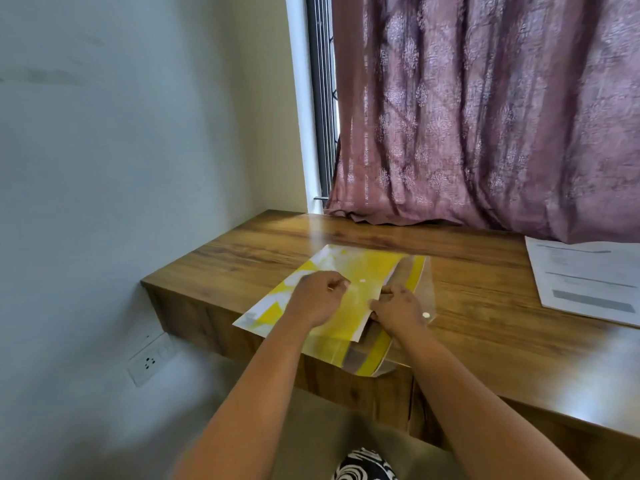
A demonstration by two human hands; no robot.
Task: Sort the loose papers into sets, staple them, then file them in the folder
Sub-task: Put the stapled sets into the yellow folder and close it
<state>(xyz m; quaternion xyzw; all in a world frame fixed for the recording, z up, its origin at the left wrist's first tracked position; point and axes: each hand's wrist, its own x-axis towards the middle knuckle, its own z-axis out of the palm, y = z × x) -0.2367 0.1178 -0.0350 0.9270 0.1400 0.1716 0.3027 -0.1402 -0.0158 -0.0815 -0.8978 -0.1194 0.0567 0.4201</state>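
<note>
A white wall socket (149, 359) sits low on the pale wall at far left, below the end of the wooden desk (478, 306); on the desk's left part lies a yellow and white sheet (367, 268), partly inside a clear plastic folder (420, 282) with a yellow strip along its right side, the folder's near corner hanging over the desk's front edge; the left hand (313, 299) rests on the sheet with its fingers curled under, though whether they pinch the paper cannot be told; just to its right, the right hand (398, 308) has its fingers curled at the sheet's right edge, where that edge meets the folder, and seems to pinch it; a small white snap button (425, 314) shows on the folder beside this hand; behind, a mauve patterned curtain (485, 116) hangs down to the desk's back; at far right a stack of printed white papers (585, 278) lies on the desk, well apart from the folder.
</note>
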